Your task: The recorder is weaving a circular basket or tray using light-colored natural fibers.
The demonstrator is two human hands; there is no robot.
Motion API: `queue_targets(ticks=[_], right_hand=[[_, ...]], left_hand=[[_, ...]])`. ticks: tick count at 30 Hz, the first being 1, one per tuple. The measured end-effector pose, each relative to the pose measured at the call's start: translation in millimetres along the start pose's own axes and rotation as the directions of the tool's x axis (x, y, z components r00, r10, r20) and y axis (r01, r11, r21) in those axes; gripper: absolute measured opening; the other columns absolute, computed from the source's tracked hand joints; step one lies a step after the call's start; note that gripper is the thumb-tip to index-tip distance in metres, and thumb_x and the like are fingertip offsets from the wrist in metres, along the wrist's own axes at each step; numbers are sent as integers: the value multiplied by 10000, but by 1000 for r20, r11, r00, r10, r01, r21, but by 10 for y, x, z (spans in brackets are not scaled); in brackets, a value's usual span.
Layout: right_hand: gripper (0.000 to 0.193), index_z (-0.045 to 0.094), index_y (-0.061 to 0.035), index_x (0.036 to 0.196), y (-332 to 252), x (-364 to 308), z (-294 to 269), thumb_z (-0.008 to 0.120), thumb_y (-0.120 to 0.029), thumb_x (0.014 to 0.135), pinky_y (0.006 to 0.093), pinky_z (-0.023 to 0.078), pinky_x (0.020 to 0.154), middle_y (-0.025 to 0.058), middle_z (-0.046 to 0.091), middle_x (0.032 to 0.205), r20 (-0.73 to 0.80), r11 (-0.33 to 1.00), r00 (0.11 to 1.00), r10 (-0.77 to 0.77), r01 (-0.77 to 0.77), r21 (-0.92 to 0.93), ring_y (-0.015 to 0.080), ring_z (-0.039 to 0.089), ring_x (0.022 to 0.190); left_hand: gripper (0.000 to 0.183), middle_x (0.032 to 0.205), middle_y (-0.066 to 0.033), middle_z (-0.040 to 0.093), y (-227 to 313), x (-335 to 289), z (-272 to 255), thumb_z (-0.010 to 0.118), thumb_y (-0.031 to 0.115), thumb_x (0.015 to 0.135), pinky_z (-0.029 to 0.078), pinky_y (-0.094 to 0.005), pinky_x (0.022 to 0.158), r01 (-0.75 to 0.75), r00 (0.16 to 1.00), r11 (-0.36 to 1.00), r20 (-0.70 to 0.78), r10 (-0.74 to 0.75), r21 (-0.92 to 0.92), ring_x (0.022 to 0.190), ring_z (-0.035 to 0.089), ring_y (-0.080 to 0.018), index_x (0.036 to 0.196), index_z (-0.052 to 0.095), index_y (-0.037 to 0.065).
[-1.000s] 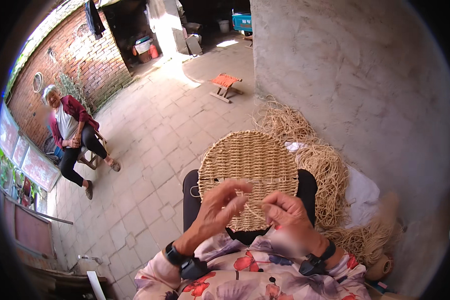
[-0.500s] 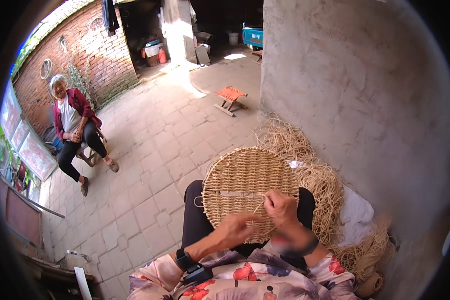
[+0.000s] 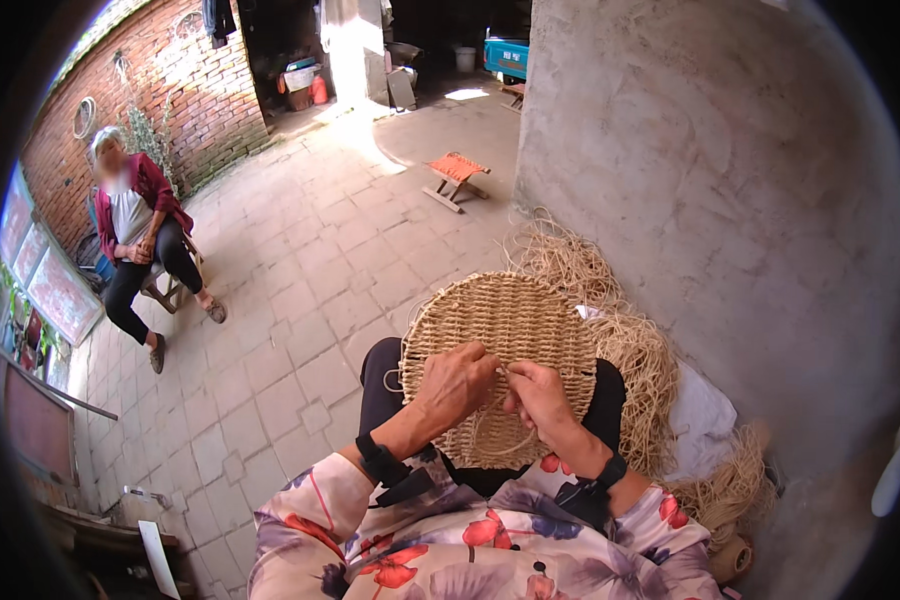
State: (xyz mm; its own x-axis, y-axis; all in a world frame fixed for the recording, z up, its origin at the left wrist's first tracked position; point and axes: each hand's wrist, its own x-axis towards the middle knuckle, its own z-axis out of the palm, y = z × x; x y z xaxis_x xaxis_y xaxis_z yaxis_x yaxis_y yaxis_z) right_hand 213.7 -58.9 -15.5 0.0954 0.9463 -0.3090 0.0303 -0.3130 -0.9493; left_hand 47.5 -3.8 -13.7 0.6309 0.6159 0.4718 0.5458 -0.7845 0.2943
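A round woven straw-coloured seat or mat [image 3: 510, 310] lies across my lap, with a slot running across its middle that my hands partly cover. My left hand [image 3: 458, 385] rests over the middle of the weave, fingers curled together. Close beside it, my right hand [image 3: 542, 398] pinches a cord [image 3: 502, 372] between thumb and fingers. The two hands almost meet at this cord. What the left fingers grip is hidden under the hand. A loose loop of cord [image 3: 490, 432] hangs over the near part of the weave.
Heaps of loose cord [image 3: 635, 390] and a white cloth [image 3: 705, 425] lie at my right along a grey wall [image 3: 710, 200]. Ahead on the paving stands an orange folding stool [image 3: 457, 168]. A person [image 3: 140, 230] sits on a stool at the left.
My left hand has moved up and right onto the weave, next to the right hand. My right hand has shifted slightly down and left. The loop of cord now shows below the hands.
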Motion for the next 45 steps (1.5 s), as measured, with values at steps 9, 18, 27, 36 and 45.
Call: queue_targets(ticks=[9, 18, 27, 36, 45], right_hand=[[252, 641, -21, 1122, 85, 55, -101, 547, -163, 937, 240, 295, 310, 56, 595, 567, 47, 963, 990, 129, -137, 232, 79, 410, 345], [256, 659, -20, 1118, 97, 8, -130, 556, -173, 941, 272, 386, 372, 55, 602, 581, 37, 992, 999, 4, -9, 123, 120, 462, 383], [156, 657, -12, 995, -496, -201, 4, 615, -28, 845, 393, 503, 797, 143, 627, 962, 21, 487, 545, -838, 766, -419, 329, 629, 892], [154, 681, -21, 1008, -378, -232, 242, 695, -123, 894, 265, 504, 744, 36, 683, 877, 148, 848, 835, -531, 523, 88, 125, 638, 840], [112, 665, -58, 932, -211, -143, 233, 676, -49, 821, 402, 481, 583, 112, 656, 791, 144, 343, 543, -827, 691, -637, 308, 650, 675]], left_hand=[[69, 777, -84, 608, -85, 217, -71, 637, 135, 796, 511, -394, 543, -162, 973, 985, 177, 150, 53, 663, 657, -273, 825, 651, 75], [136, 845, -100, 609, 20, 383, -49, 644, 172, 798, 497, -409, 573, -299, 932, 935, 270, 243, 190, 763, 666, -271, 849, 598, 56], [68, 597, -121, 565, -33, 282, -689, 587, 61, 701, 468, -451, 516, -129, 978, 987, 155, 143, -93, 569, 596, -360, 761, 573, 32], [67, 658, -19, 588, 32, 14, -977, 637, -11, 814, 467, -247, 549, 212, 976, 731, 109, -186, -648, 619, 561, -71, 879, 633, 4], [92, 792, -97, 642, -225, -265, -478, 681, 157, 828, 501, -399, 605, 173, 977, 974, -102, -189, -145, 709, 649, -299, 884, 686, 84]])
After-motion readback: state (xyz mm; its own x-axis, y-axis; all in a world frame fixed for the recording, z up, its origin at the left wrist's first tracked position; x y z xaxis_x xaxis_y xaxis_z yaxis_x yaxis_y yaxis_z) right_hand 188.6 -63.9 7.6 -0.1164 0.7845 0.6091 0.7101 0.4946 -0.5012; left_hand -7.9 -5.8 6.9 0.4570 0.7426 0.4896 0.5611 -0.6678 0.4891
